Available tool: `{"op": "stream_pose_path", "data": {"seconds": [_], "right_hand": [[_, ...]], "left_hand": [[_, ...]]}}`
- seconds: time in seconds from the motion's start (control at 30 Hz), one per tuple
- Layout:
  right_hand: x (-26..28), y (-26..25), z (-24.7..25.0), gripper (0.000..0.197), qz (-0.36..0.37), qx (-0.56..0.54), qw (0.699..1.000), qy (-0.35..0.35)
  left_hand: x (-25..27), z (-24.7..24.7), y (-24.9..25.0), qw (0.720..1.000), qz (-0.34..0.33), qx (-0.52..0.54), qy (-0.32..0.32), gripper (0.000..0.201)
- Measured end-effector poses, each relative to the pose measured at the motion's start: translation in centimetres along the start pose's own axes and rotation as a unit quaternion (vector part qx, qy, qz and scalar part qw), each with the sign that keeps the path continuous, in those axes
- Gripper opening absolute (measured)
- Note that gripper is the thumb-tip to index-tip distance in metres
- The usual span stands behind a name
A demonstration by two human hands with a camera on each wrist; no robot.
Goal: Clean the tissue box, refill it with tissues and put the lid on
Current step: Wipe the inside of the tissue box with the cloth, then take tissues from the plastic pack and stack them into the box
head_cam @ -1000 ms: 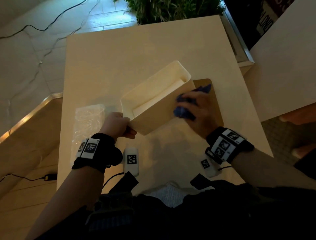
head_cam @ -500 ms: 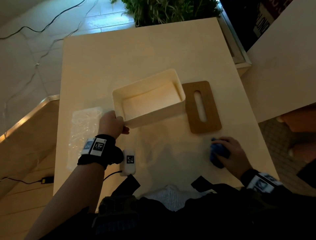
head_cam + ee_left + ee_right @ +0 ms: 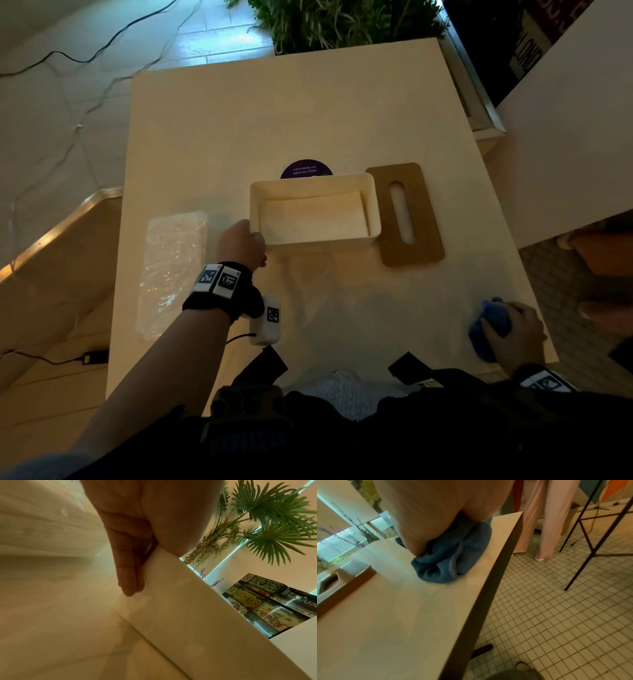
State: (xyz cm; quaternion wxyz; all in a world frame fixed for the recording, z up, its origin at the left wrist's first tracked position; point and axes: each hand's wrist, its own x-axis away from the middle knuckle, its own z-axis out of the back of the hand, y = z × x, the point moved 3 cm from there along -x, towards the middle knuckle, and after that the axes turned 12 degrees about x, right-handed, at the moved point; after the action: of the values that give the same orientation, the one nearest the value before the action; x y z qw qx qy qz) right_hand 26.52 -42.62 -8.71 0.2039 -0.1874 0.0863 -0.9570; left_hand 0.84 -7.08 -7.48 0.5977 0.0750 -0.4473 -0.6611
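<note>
The white tissue box (image 3: 313, 209) stands upright and open-topped in the middle of the table. My left hand (image 3: 243, 241) pinches its near left corner. In the left wrist view the fingers (image 3: 126, 574) lie along the outer wall of the box (image 3: 188, 615) and the thumb sits over the rim. A wooden lid (image 3: 406, 214) with a slot lies flat just right of the box. At the table's near right corner my right hand (image 3: 513, 329) grips a bunched blue cloth (image 3: 489, 325) that rests on the tabletop (image 3: 450, 561). A clear plastic tissue pack (image 3: 171, 270) lies at the left.
A purple round sticker (image 3: 306, 169) shows behind the box. A white tagged device (image 3: 267, 320) lies near the front edge. The table's right edge (image 3: 496, 588) drops to tiled floor, where someone's trouser legs (image 3: 547, 520) and a black stand (image 3: 590, 534) are. A plant (image 3: 342, 24) stands beyond the far edge.
The box was tilted while my right hand wiped it with the cloth; it now sits flat. My right hand has carried the cloth back to the near right corner.
</note>
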Motion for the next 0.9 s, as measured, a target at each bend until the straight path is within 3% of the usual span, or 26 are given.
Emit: {"op": "stream_pose_path", "data": {"seconds": [0.37,0.5,0.57,0.67,0.73,0.8,0.9], "right_hand": [[-1.9,3.7,-2.3,0.044,0.011,0.104,0.994,-0.008],[-1.6,3.1,-1.2,0.052,0.059,0.100,0.993,-0.006],[-1.3,2.0,0.3,0.042,0.099,0.075,0.989,0.077],[-0.9,-2.0,2.1,0.051,0.245,0.009,0.961,0.132],[-0.4,-6.2,2.1,0.059,0.319,-0.077,0.942,0.076],[0.1,-10.8,0.9,0.061,0.361,-0.124,0.924,0.010],[1.3,-18.3,-1.8,0.037,0.427,-0.128,0.890,-0.095]], "left_hand": [[0.1,-0.9,0.2,0.999,0.020,-0.032,-0.015,0.024],[0.5,0.1,0.3,0.997,0.041,-0.049,-0.039,0.041],[1.5,1.3,0.2,0.998,0.044,-0.021,-0.044,0.048],[4.1,4.5,-0.4,0.994,-0.025,0.103,-0.017,0.024],[5.8,7.5,-1.5,0.986,-0.081,0.146,0.023,0.013],[6.8,10.4,-3.6,0.977,-0.118,0.154,0.086,0.015],[6.7,13.7,-7.4,0.969,-0.137,0.105,0.178,0.022]]}}
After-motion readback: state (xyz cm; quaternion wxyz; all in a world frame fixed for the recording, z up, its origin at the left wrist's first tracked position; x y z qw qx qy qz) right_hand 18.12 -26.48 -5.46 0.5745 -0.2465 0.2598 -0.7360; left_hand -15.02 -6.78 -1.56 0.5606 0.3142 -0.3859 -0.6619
